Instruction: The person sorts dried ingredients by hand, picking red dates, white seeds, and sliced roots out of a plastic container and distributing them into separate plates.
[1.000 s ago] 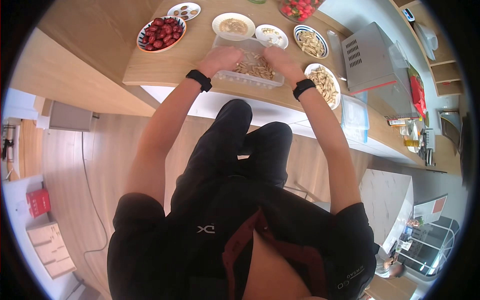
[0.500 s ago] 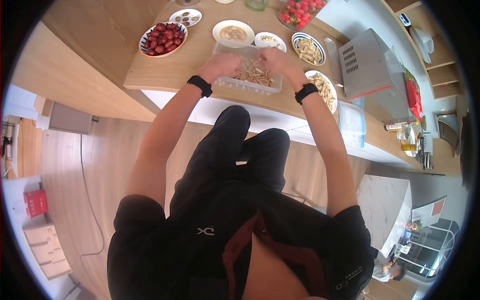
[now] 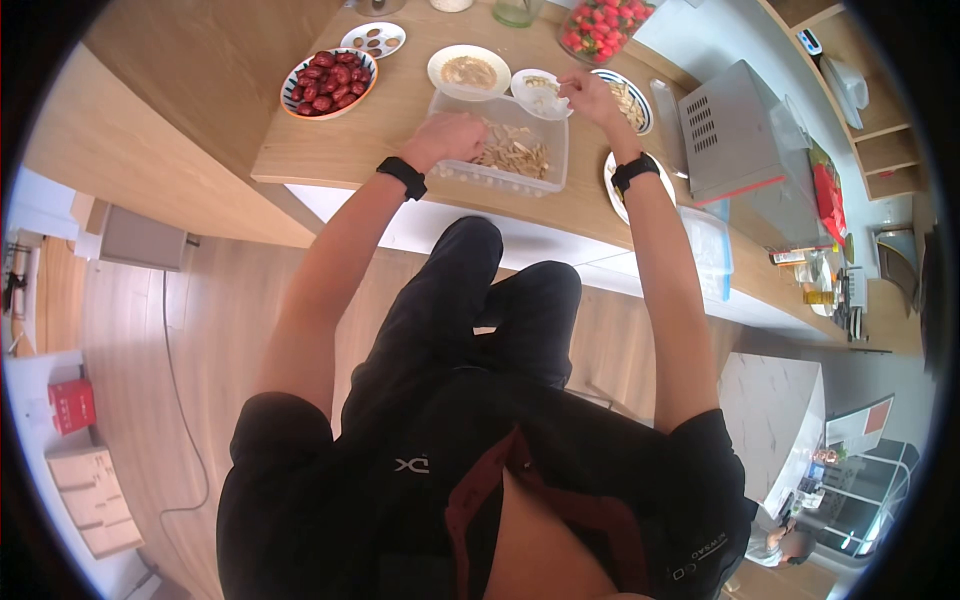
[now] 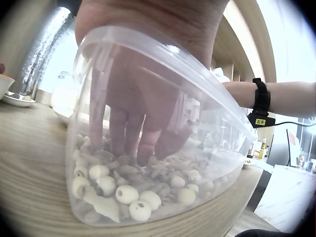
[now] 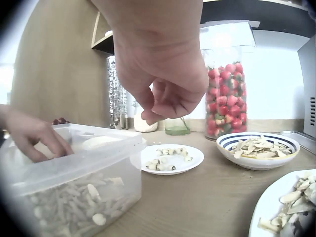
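Since the earlier frame, the right hand (image 3: 590,98) has been lifted away from the clear container (image 3: 560,160) towards the small white plate (image 5: 196,159)
Its fingers are curled and drawn together; whether anything is pinched cannot be told. Inside the container, set on the table (image 5: 207,197), pale slender pieces (image 3: 515,150) and round seeds (image 4: 127,194) are touched by the left hand (image 3: 450,136), its fingers pointed down, slightly spread
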{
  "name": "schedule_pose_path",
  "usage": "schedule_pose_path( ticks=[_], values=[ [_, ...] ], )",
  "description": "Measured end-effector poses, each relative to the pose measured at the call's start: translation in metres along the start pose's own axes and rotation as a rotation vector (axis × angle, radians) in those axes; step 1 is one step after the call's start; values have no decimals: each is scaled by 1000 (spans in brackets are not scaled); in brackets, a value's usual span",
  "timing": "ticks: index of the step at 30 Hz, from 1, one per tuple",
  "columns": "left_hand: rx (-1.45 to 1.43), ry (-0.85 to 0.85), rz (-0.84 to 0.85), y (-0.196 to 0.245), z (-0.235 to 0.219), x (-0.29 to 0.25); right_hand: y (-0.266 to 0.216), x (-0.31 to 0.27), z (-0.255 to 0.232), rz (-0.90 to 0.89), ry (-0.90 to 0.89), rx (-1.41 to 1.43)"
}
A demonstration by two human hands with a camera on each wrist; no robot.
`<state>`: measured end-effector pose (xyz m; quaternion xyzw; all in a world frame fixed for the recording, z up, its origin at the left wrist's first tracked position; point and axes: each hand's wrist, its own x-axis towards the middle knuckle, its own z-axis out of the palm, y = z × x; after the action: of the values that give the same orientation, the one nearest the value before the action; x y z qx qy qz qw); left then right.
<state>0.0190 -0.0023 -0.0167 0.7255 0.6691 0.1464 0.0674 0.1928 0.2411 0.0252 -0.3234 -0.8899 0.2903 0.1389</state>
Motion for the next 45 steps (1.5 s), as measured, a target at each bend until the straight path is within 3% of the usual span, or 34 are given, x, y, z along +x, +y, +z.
schedule_pose_path(
  ticks=[3,5,9,11,18,20,24,26,30,32,33,35,36,38,45],
  values=[
    [0,45,44,-1,3,2,-20,-23,1,-67,-5,101],
    [-6,-42,22,-3,2,3,-30,-34,7,-120,-11,156],
    [-21,-43,-12,-3,4,3,-54,-56,21,-145,-203,138],
    [-11,39,33,-4,6,2,-61,-69,26,-326,-276,-356],
    [-21,27,16,4,-3,-3,-61,-83,45,-319,-351,-758],
    [-24,30,22,2,0,-2,-45,-90,60,-527,-163,-906],
    [-16,33,32,0,2,1,-49,-86,79,-424,-294,-1007],
    [-12,-31,-1,-3,3,2,-63,-86,75,-223,-383,-953],
    [-12,-55,-22,0,-2,2,-78,-90,45,-309,-480,-833],
    [-25,-59,-30,0,-2,1,-70,-76,35,-401,-285,-554],
    [-25,-59,-30,0,-1,0,-67,-68,27,-401,-285,-554],
    [-7,-22,18,-3,2,0,-69,-49,6,-292,-112,-412],
    [-3,-21,19,-3,2,1,-60,-34,2,-294,-108,-412],
    [-2,-79,-36,-6,6,4,-26,-3,0,-182,62,-306],
    [-22,-35,-17,-2,0,1,15,20,4,76,207,-86]
  ],
)
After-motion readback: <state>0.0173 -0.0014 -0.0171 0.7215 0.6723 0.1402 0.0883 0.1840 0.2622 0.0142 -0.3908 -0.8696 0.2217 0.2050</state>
